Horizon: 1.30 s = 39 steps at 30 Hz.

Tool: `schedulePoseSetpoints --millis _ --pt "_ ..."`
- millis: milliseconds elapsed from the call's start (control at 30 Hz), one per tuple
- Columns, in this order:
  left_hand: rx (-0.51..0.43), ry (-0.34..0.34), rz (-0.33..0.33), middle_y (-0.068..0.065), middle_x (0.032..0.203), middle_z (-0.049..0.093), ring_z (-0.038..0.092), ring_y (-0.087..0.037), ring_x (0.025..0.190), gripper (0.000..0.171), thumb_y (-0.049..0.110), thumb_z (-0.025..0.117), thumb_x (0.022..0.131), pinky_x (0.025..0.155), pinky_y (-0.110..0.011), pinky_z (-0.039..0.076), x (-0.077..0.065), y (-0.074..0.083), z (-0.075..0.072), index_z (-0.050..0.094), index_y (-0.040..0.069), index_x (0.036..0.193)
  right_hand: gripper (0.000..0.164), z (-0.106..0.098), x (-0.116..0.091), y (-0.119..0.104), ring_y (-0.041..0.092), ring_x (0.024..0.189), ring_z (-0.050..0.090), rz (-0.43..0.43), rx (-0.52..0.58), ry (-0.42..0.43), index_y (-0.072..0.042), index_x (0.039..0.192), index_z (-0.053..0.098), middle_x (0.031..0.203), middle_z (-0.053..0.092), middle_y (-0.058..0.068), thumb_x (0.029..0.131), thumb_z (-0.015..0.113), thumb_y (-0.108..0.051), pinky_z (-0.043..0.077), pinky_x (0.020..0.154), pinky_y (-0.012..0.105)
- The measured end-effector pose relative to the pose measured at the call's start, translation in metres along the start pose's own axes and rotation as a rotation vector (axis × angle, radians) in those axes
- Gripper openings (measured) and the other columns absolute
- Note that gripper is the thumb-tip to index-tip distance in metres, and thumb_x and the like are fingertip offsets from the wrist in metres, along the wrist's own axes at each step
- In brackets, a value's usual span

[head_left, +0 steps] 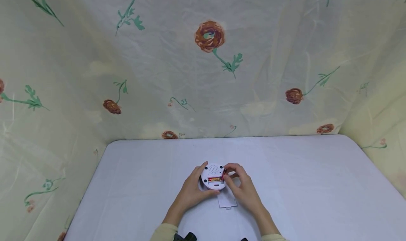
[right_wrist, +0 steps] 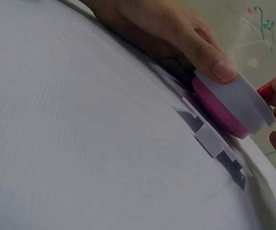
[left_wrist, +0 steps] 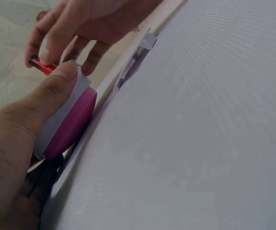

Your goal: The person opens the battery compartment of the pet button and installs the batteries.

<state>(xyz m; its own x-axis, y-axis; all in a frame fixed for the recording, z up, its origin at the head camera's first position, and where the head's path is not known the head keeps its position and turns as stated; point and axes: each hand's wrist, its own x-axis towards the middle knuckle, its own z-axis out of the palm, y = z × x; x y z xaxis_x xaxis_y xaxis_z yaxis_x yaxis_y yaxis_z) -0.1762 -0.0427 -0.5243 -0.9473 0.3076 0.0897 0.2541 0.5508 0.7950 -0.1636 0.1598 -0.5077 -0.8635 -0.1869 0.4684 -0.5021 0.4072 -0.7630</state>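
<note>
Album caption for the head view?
Left hand holds a round white device; right hand pinches a red battery.

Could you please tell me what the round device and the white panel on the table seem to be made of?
Round device: probably hard plastic, smooth and low-sheen in white and pink, judging by its even curve and crisp edges.
White panel: likely thin, rigid plastic, fairly matte, given its straight edges and small projecting tab.
</note>
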Motion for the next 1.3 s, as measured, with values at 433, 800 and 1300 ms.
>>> schedulePoseSetpoints --millis 433,800,1300 --pt "-0.004 0.012 0.040 0.000 0.137 0.049 0.047 -0.018 0.128 0.102 0.063 0.074 0.066 0.105 -0.045 0.041 -0.001 0.001 -0.002 0.028 0.025 0.149 0.030 0.008 -0.001 -0.007 0.009 0.106 0.049 -0.063 -0.144 -0.060 -0.018 0.118 0.059 0.108 0.061 -0.007 0.089 0.065 -0.014 0.040 0.094 0.022" --pt "0.005 0.019 0.051 0.001 0.135 0.050 0.048 -0.016 0.126 0.101 0.063 0.073 0.067 0.105 -0.043 0.042 0.000 0.002 -0.003 0.029 0.023 0.149 0.023 0.017 0.003 -0.013 0.015 0.106 0.047 -0.159 -0.219 0.032 -0.016 0.105 0.063 0.107 0.058 -0.002 0.083 0.071 -0.013 0.037 0.094 0.029" --pt "-0.005 0.023 0.063 0.001 0.136 0.050 0.049 -0.016 0.124 0.099 0.061 0.074 0.068 0.102 -0.043 0.044 -0.001 0.003 -0.003 0.030 0.022 0.148 0.014 0.032 0.006 -0.016 0.017 0.099 0.048 -0.156 -0.240 0.147 -0.018 0.091 0.067 0.103 0.057 0.001 0.079 0.075 -0.015 0.036 0.086 0.035"
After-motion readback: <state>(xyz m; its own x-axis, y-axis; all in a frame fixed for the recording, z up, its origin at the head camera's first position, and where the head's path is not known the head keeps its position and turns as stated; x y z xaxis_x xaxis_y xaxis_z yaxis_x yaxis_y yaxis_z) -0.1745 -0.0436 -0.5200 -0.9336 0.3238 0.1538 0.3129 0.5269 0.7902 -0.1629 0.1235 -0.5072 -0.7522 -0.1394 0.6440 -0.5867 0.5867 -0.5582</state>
